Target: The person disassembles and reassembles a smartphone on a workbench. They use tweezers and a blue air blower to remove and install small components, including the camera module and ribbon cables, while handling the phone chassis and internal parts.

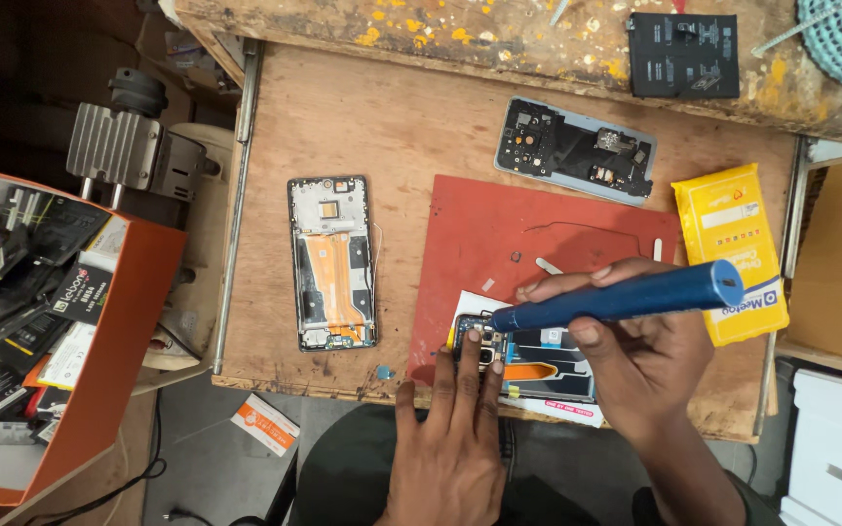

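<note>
The right hand (635,351) gripped a blue screwdriver (626,297), fingers wrapped round its barrel, the tip down at the top left corner of an opened phone (538,362). The left hand (455,419) lay flat and unclenched, its fingertips (475,341) pressing that same corner and grasping nothing. The phone sat on the near edge of a red mat (499,234), close to the front edge of the wooden bench (343,117), with white paper under it.

Farther up the mat lay a thin wire (577,226) and small white bits. Left of the mat, on bare wood with room around it, lay a second phone (332,263), open, showing orange flex strips. Beyond the mat rested a grey back cover (575,151). A yellow packet (730,248) lay just beside the mat's right edge, under the screwdriver's end. A black battery (684,54) sat on the paint-spotted plank behind.

Off the bench's left side stood an orange box (109,360) crammed with batteries and cards.
</note>
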